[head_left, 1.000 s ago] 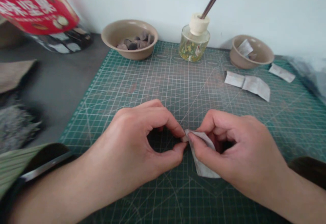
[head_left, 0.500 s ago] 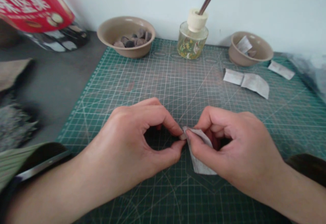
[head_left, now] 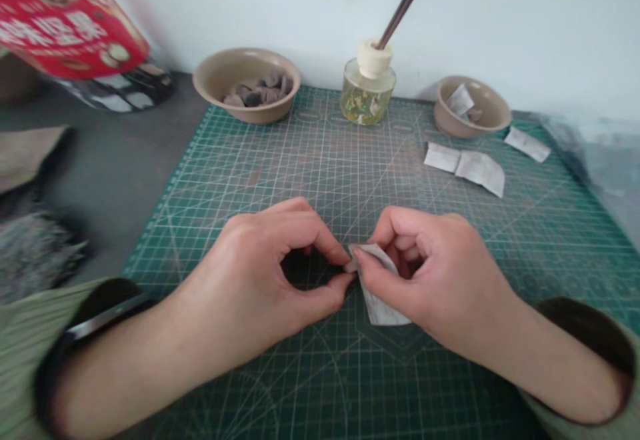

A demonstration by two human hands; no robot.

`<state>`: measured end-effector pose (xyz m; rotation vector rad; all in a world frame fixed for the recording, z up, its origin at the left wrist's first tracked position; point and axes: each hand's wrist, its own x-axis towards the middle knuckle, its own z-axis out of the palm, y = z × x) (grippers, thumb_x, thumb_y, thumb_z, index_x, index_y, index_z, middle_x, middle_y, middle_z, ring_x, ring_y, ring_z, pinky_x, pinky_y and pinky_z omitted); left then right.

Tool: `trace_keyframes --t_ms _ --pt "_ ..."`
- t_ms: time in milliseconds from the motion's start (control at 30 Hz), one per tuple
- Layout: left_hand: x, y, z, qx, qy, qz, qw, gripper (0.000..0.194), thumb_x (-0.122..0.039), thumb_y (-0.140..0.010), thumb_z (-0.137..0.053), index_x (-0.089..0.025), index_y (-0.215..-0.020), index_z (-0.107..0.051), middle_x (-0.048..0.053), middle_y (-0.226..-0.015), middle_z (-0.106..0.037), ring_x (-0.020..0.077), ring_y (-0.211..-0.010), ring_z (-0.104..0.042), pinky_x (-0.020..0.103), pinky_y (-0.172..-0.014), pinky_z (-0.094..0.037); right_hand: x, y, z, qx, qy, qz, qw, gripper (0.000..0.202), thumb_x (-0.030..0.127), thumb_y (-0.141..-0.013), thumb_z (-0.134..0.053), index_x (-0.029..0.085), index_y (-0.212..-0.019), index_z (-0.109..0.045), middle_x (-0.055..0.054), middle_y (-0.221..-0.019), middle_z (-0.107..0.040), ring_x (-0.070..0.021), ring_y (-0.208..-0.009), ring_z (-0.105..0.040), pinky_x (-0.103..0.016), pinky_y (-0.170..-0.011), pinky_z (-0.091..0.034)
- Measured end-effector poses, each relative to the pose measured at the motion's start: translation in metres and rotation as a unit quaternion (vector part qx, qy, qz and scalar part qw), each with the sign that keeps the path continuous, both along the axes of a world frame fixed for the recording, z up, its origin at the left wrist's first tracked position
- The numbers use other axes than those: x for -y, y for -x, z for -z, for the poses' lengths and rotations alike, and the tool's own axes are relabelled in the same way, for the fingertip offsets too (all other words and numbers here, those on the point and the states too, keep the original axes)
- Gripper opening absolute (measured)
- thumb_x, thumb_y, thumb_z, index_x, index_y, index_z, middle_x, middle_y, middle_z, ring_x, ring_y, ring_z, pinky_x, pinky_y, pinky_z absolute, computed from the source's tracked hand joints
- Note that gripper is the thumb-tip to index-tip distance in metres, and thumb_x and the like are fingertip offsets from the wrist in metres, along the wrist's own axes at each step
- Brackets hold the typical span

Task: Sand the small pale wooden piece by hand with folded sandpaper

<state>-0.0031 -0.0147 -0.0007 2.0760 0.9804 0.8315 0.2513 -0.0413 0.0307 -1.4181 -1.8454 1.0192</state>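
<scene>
The right hand (head_left: 445,270) pinches paper (head_left: 383,310), the left hand (head_left: 263,263) a tiny bit (head_left: 351,266) beside it, inside the left edge of the mat (head_left: 220,167); the paper seems light, soft, easily torn, best held by its edge.

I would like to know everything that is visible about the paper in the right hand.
The paper looks thin, matte and grey-white, faintly streaked. The right hand pinches its upper part, the thumb lying across the near face and hiding some of it. Below the thumb, it slants down to a fairly straight lower edge over the green mat; contact there is unclear. Its upper left corner meets a small piece pinched by the left hand; whether they are joined, I cannot tell.
</scene>
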Motion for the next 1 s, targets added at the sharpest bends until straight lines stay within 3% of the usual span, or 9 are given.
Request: trace_keyframes --t_ms 233,1000 --pt "0.0008 0.0011 0.0032 0.007 -0.023 0.003 1.0 0.014 -0.014 -0.1 -0.096 -0.027 -0.102 -0.093 -0.003 -0.101 -0.091 0.0162 -0.086 -0.083 0.028 -0.079 -0.065 -0.0019 -0.0042 0.0017 0.005 -0.007 -0.009 1.0 0.028 0.019 -0.1 -0.081 0.028 -0.08 -0.064 0.011 -0.059 -0.058 -0.0091 -0.049 -0.049 -0.026 -0.049 -0.032" --pt "0.0016 -0.0001 0.0013 0.008 -0.011 0.003 1.0 0.013 -0.014 -0.1 -0.094 -0.027 -0.1 -0.092 -0.004 -0.099 -0.09 0.0149 -0.088 -0.083 0.027 -0.079 -0.063 0.0041 0.0003 0.0029 0.016 -0.041 0.002 0.999 0.03 0.012 -0.097 -0.083 0.027 -0.079 -0.065 0.013 -0.056 -0.052 -0.0062 -0.046 -0.043 -0.024 -0.045 -0.025"
